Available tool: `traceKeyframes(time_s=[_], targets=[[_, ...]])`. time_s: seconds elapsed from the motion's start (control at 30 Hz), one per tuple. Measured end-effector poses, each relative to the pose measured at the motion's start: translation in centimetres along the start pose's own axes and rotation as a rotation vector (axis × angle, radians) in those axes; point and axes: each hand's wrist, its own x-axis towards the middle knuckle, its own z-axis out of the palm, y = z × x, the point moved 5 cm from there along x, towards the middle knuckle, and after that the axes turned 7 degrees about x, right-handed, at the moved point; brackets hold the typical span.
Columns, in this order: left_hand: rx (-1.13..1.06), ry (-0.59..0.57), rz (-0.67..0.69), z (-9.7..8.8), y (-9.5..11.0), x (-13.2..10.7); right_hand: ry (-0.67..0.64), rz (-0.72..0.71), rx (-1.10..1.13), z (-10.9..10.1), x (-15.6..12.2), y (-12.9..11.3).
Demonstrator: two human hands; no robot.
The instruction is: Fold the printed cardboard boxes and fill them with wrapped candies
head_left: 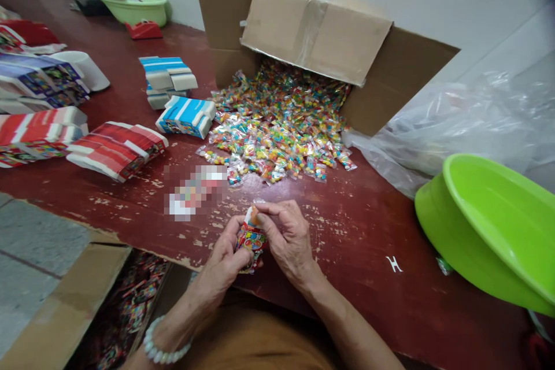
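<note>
My left hand [228, 250] is closed around a small printed candy box [252, 238], tilted near the front edge of the table. At the upper end of that box, the thumb and forefinger of my right hand [284, 236] pinch together. An orange patch shows by these fingertips; whether it is part of the box or a candy cannot be made out. Beyond my hands lies a heap of small clear candy packets [277, 133] with multicoloured pieces. They spill from a cardboard carton [316, 32] lying on its side. A blurred-out flat item [195, 191] rests left of my hands.
Blue box stacks [186, 115] and red box stacks [117, 150] stand on the left of the red table [347, 214]. A green basin [489, 231] is at the right, before plastic sheeting [468, 121]. Below the table edge, an open carton [91, 295] holds many printed boxes.
</note>
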Motion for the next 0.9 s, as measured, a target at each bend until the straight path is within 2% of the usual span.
traceKeyframes(time_s=[0.1, 0.2, 0.27, 0.33, 0.4, 0.5, 0.57, 0.63, 0.7, 0.77, 0.83, 0.9], targets=[[0.018, -0.012, -0.001, -0.2, -0.2, 0.1, 0.016, 0.068, -0.005, 0.1, -0.2, 0.5], [0.030, 0.039, 0.001, -0.4, 0.2, 0.1, -0.004, 0.036, -0.038, -0.3, -0.1, 0.2], [-0.002, 0.068, 0.010, -0.5, 0.7, 0.0, -0.050, 0.014, -0.053, -0.4, 0.0, -0.1], [-0.094, 0.088, 0.014, -0.4, 1.3, 0.0, -0.108, 0.049, 0.023, -0.5, 0.0, -0.1], [-0.208, 0.142, -0.017, -0.5, 1.6, 0.1, -0.116, 0.162, 0.181, -0.5, -0.1, 0.4], [-0.284, 0.230, -0.143, -0.8, 1.3, 0.2, -0.103, 0.432, 0.420, 0.0, -0.7, 2.0], [-0.272, 0.253, -0.188, -0.9, 0.8, 0.3, -0.181, 0.571, 0.540, 0.8, -1.2, 2.7], [-0.236, 0.237, -0.141, -1.0, 0.5, 0.4, -0.272, 0.618, 0.595, 1.5, -1.4, 2.9], [-0.193, 0.182, -0.065, -0.7, 0.5, 0.5, -0.300, 0.552, 0.548, 1.7, -1.1, 2.7], [-0.189, 0.130, -0.039, -0.5, 0.5, 0.5, -0.251, 0.370, 0.431, 1.2, -0.6, 2.1], [-0.250, 0.132, -0.102, -0.4, 0.3, 0.4, -0.188, 0.138, 0.285, 0.6, -0.2, 1.1], [-0.341, 0.121, -0.210, -0.3, 0.1, 0.4, -0.198, -0.047, 0.146, 0.3, -0.3, 0.1]])
